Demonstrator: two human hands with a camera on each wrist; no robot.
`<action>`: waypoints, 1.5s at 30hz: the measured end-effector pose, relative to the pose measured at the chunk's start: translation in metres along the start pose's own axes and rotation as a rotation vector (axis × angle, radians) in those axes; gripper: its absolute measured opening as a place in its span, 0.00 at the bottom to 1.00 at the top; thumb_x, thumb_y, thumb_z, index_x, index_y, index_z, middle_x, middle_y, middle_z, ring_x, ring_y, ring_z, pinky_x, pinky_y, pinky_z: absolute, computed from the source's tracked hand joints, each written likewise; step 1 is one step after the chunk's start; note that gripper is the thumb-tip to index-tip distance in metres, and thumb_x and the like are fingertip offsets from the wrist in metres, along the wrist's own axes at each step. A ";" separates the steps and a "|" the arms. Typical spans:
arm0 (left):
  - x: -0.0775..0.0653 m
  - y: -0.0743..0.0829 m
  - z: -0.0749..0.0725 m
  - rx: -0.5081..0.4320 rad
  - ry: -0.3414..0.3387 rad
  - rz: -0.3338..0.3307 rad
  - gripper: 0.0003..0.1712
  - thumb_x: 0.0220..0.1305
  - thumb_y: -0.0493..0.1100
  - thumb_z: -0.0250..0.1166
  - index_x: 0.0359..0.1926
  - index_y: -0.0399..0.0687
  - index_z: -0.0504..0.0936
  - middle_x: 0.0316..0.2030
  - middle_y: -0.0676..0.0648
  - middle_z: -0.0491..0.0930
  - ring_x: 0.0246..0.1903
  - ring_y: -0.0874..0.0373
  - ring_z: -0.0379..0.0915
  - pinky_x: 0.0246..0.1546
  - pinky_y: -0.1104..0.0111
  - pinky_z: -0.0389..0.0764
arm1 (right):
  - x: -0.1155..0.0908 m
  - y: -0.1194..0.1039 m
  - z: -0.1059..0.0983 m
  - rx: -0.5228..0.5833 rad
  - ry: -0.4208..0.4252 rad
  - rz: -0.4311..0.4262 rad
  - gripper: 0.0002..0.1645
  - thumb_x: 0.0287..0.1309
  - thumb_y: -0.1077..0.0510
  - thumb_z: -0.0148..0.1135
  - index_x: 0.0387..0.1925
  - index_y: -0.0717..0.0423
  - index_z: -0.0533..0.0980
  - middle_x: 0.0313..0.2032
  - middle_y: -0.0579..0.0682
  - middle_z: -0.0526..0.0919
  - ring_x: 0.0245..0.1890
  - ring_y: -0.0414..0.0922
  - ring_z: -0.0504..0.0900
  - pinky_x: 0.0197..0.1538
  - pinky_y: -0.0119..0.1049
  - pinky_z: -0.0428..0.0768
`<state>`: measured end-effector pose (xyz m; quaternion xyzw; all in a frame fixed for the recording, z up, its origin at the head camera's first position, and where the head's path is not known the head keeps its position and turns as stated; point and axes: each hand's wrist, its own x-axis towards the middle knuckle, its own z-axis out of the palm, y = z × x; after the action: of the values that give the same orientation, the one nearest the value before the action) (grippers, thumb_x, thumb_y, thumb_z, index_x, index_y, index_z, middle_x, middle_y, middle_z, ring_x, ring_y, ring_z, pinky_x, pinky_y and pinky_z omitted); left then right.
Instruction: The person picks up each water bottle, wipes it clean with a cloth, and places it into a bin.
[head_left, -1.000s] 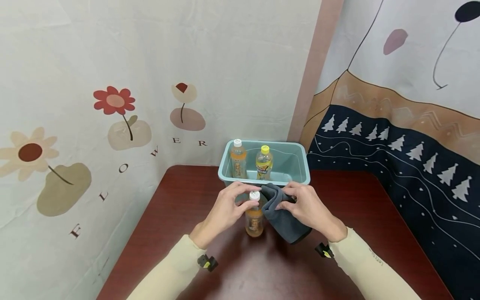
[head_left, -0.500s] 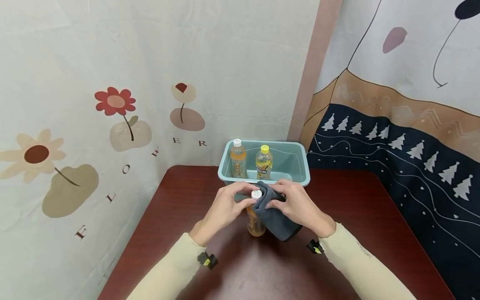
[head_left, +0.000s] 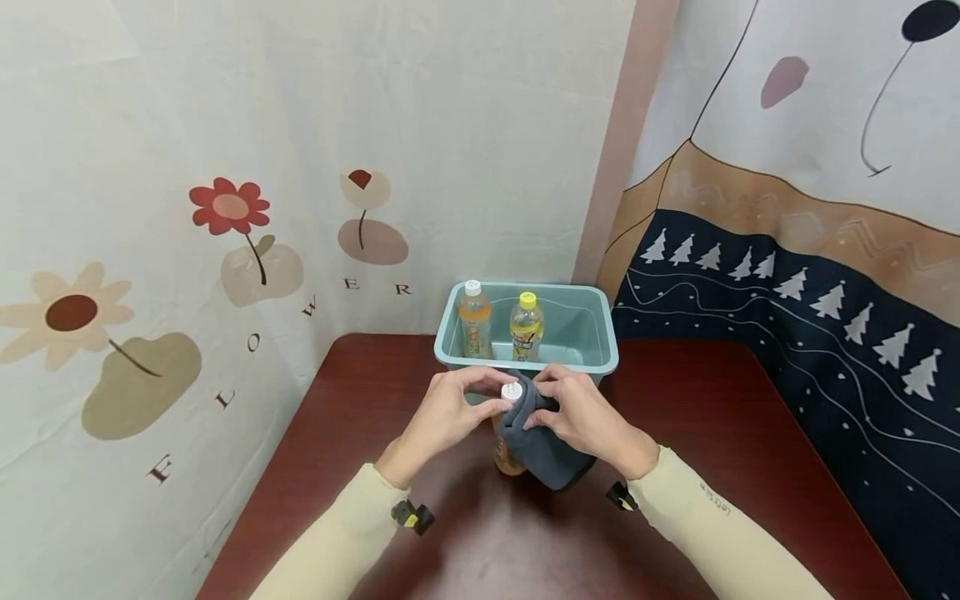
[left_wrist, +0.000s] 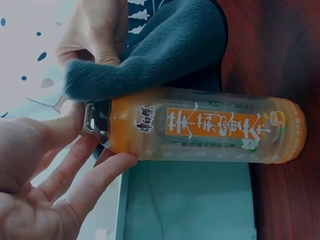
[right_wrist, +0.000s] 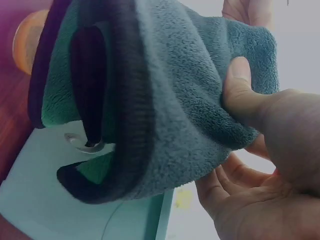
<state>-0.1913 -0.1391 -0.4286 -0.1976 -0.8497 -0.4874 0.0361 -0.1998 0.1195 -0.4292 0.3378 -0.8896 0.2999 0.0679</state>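
Note:
A clear plastic bottle [left_wrist: 215, 127] with an orange label and white cap [head_left: 512, 392] stands upright on the table. My left hand [head_left: 447, 417] pinches it at the cap and neck between thumb and fingers. My right hand [head_left: 588, 417] grips a dark grey-blue towel [head_left: 551, 454], bunched between thumb and fingers. In the left wrist view the towel [left_wrist: 165, 55] lies along the bottle's side near the shoulder. From the head view, it hides much of the bottle's right side. The right wrist view shows the towel's dark-edged folds hanging from my fingers [right_wrist: 240, 175].
Just behind my hands, a light blue-green plastic bin [head_left: 577, 367] stands at the table's far edge. Inside it are an orange-labelled bottle [head_left: 476, 327] with a white cap and a yellow-capped bottle [head_left: 527, 329]. The dark red table [head_left: 360, 400] meets printed cloth walls [head_left: 480, 150].
My right hand has moved left with the towel, bringing it from beside the bottle over its right side. My left hand keeps its hold at the cap.

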 end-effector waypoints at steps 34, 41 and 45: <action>-0.003 -0.003 -0.002 -0.021 -0.045 0.008 0.22 0.72 0.43 0.85 0.63 0.64 0.94 0.59 0.55 0.95 0.59 0.54 0.95 0.50 0.67 0.92 | -0.014 0.056 0.071 0.022 -0.275 0.057 0.08 0.63 0.71 0.85 0.34 0.58 0.94 0.23 0.47 0.91 0.25 0.29 0.81 0.27 0.25 0.70; -0.002 -0.004 -0.002 -0.014 -0.043 0.013 0.22 0.72 0.44 0.85 0.63 0.65 0.94 0.59 0.55 0.95 0.59 0.54 0.95 0.51 0.67 0.92 | -0.011 0.052 0.057 0.060 -0.229 0.061 0.13 0.65 0.73 0.80 0.35 0.53 0.95 0.28 0.45 0.92 0.31 0.30 0.80 0.33 0.27 0.71; -0.003 -0.004 -0.003 -0.002 -0.040 0.012 0.22 0.72 0.43 0.85 0.63 0.62 0.94 0.59 0.55 0.95 0.59 0.53 0.95 0.51 0.67 0.92 | -0.007 0.040 0.040 0.038 -0.177 0.043 0.13 0.65 0.71 0.82 0.39 0.50 0.96 0.34 0.45 0.93 0.38 0.36 0.88 0.37 0.28 0.79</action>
<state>-0.1904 -0.1441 -0.4310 -0.2125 -0.8486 -0.4839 0.0220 -0.2172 0.1237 -0.4831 0.3452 -0.8932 0.2872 -0.0238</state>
